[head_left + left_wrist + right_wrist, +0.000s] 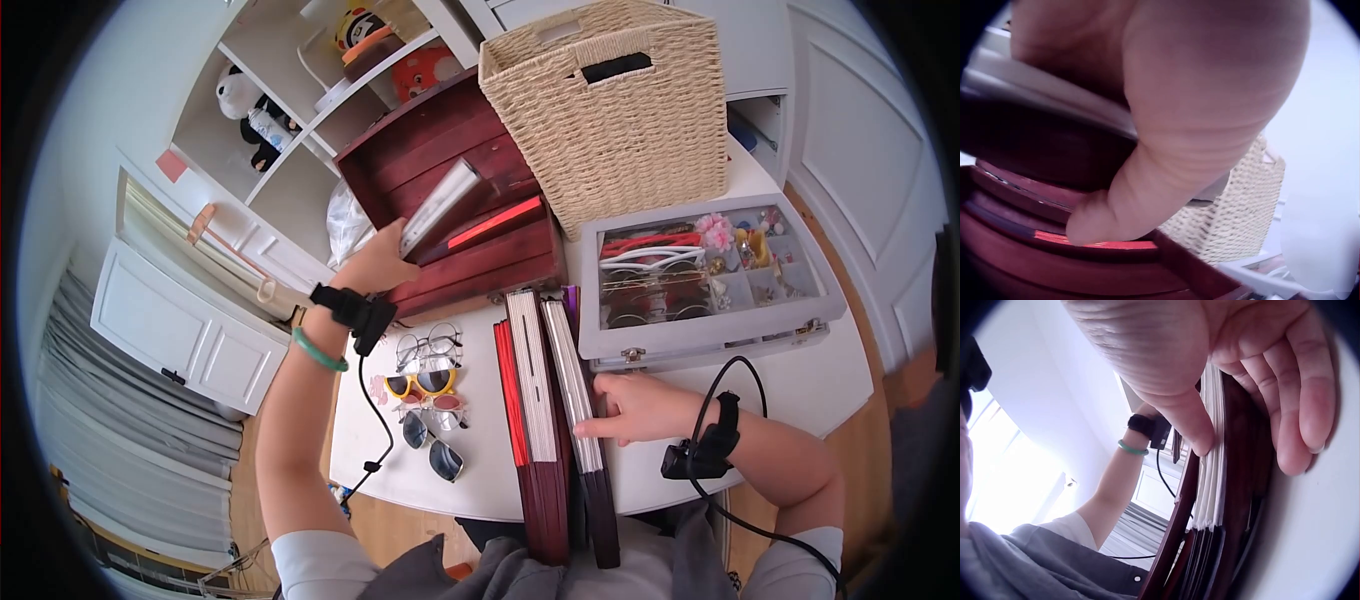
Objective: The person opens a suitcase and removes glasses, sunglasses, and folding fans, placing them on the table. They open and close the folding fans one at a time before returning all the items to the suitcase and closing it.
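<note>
My left hand (375, 262) grips a dark red album (1035, 134) with pale page edges, tilted and slightly blurred, over the open dark red wooden box (500, 262). Its thumb lies along the cover. A red-edged album (495, 222) sits inside the box. Several thick albums (535, 400) stand on edge at the table's front, page edges up. Beside them is my right hand (648, 408); its thumb presses on the white page edges of the rightmost album (1211, 481), while the other fingers extend loosely beside the cover, near the tabletop.
Several pairs of glasses (430, 385) lie left of the albums. A grey display case (710, 345) with glasses and trinkets stands at right, and a woven basket (610, 130) behind it. White shelves (300, 110) hold toys. Cables (375, 410) hang from both wrists.
</note>
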A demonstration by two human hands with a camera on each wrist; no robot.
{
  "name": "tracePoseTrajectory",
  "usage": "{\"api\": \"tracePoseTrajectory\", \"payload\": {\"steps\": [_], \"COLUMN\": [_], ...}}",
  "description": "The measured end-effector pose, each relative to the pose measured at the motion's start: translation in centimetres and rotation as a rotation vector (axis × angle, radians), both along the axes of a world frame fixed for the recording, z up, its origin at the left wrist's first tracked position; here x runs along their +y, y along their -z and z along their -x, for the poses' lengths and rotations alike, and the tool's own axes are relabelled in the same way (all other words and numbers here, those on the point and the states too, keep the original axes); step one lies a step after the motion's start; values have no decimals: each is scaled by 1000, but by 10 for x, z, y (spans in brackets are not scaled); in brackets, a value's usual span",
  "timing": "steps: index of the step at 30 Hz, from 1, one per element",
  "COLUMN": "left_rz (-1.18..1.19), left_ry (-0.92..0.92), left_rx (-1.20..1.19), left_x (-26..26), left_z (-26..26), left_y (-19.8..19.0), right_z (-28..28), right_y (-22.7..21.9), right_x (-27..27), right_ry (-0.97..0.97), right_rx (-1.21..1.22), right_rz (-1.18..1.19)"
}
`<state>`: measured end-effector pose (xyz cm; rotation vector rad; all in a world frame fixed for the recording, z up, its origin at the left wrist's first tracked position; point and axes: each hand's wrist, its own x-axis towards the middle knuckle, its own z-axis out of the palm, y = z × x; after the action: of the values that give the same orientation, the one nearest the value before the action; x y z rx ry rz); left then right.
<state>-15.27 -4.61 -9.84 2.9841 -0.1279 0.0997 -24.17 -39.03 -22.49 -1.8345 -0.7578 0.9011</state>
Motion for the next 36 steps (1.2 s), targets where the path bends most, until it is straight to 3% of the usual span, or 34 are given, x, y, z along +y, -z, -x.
{"api": "tracePoseTrajectory", "payload": {"steps": [5,9,15,18,20,24,29,31,36], "left_rz": [-110,-47,-123,-136,-176,-116,-129,-32,-17], "left_ry": [-50,-73,21,21,57,42,96,173,125], "left_rx": [140,78,244,263,52,-35,5,160,218], "left_x": [0,-9,-2,-8,-6,-6,6,6,-4], "left_z": [-38,-54,-85,-90,-97,-90,-80,-77,-72], "left_y": [28,49,83,85,90,84,83,83,81], "right_z": [0,-2,-3,-4,-4,-4,-3,-3,-4], "right_y": [-2,-1,1,1,10,13,8,5,0], "right_x": [-1,0,0,0,1,1,1,1,0], "right_ry": [2,-15,-16,-24,-19,-19,-37,-29,-49], "right_rx": [-31,-53,-72,-71,-105,-149,-140,-146,-104], "right_rz": [11,76,51,46,20,1,59,46,75]}}
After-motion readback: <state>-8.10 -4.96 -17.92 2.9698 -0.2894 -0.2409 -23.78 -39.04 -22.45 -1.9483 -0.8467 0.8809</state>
